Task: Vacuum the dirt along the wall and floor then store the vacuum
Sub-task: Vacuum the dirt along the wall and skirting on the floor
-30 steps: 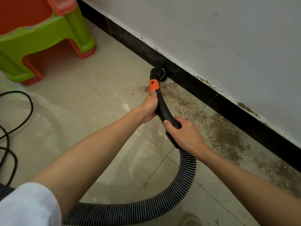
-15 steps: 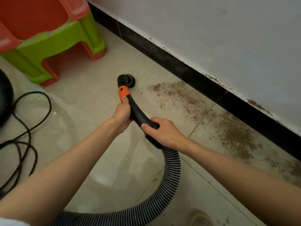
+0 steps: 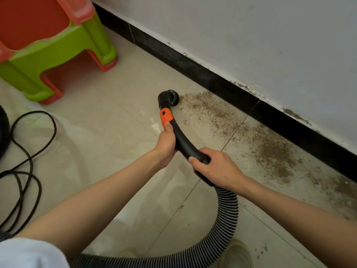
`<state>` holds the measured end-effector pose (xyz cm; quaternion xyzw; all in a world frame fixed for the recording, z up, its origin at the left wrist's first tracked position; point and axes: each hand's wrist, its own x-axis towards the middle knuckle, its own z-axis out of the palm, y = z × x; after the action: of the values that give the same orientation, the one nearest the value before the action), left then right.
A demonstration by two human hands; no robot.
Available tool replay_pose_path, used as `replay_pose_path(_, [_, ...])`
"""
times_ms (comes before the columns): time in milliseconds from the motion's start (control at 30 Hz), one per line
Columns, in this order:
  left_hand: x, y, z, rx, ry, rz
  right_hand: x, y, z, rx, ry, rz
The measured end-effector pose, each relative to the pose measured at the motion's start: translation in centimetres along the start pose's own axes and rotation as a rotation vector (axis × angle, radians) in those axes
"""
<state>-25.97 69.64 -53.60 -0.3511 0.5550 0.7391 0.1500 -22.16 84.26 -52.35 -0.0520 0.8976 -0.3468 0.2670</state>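
I see both hands on the black curved handle (image 3: 184, 141) of the vacuum. My left hand (image 3: 167, 141) wraps round its upper part, thumb lying just below the orange slider (image 3: 166, 117). My right hand (image 3: 216, 169) grips the lower end of the handle, fingers curled over the top, right where the ribbed hose (image 3: 228, 213) joins it. Both grips are firmly closed on the handle.

The round nozzle (image 3: 169, 97) at the far end sits on the tile floor (image 3: 108, 132), touching the left edge of the dirt (image 3: 251, 136). That dirt is a brown, grainy band lying on the floor along the black baseboard (image 3: 212, 80), spreading from just beside the nozzle away to the right edge of my view. Some brown specks also cling to the bottom of the white wall (image 3: 251, 35) just above the baseboard.

The hose runs down from my right hand, bends and sweeps leftward across the bottom of the view, passing under my left arm. A black cord (image 3: 29, 151) lies in loose loops on the floor at the left, well apart from the nozzle. A green and orange plastic stool (image 3: 58, 45) stands at the upper left, near the baseboard. A white sleeve (image 3: 29, 254) shows at the lower left corner.
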Motion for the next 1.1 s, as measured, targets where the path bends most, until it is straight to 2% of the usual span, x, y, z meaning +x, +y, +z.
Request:
replay_pose_path(367, [1.9,1.0,6.5,0.172,-0.131,-0.031,0.2,3.1,-2.5,0.046,0.185,0.118])
replay_pose_path(600, [2.2,1.3,5.8,0.152,-0.146,-0.023,0.6,2.6,-2.0,0.080,0.174,0.118])
replay_pose_path(733, [2.2,2.2,2.8,0.081,-0.040,-0.008,1.8,0.4,-1.5,0.116,0.084,0.049])
replay_pose_path(833, [1.6,2.4,-0.8,0.012,0.117,0.036,2.5,-2.1,-0.3,0.144,-0.036,-0.013])
replay_pose_path(967, [0.3,1.3,-5.7,0.034,0.376,0.093,2.4,-4.9,2.4,0.162,-0.184,-0.097])
replay_pose_path(1100, [-1.1,-0.5,-8.1,-0.045,0.496,0.109,1.8,-5.6,3.7,0.111,-0.286,-0.153])
